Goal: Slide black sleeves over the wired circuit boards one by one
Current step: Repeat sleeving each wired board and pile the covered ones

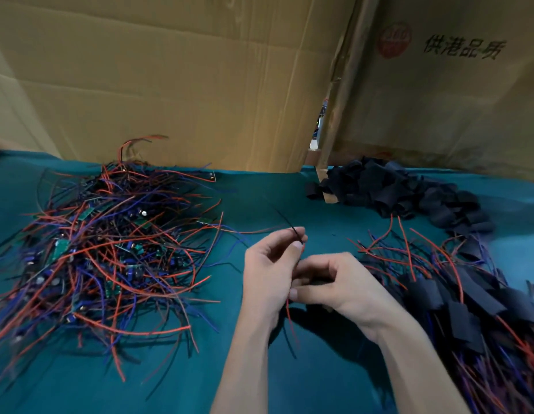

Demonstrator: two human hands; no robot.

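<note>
My left hand [268, 273] pinches thin black and red wires [298, 234] between thumb and fingertips at the table's middle. Close against it, my right hand [334, 282] curls its fingers round something dark, a black sleeve [318, 282] mostly hidden inside the grip. A red wire [289, 312] hangs down between both hands. A big tangle of bare wired circuit boards [110, 249] lies to the left. A pile of loose black sleeves [409, 192] sits at the back right. Sleeved boards [468, 309] lie heaped at the right.
The teal cloth table [274, 198] carries everything. Tall cardboard boxes [200, 85] stand along the far edge, one printed box [454, 100] at the right, with a narrow gap between them.
</note>
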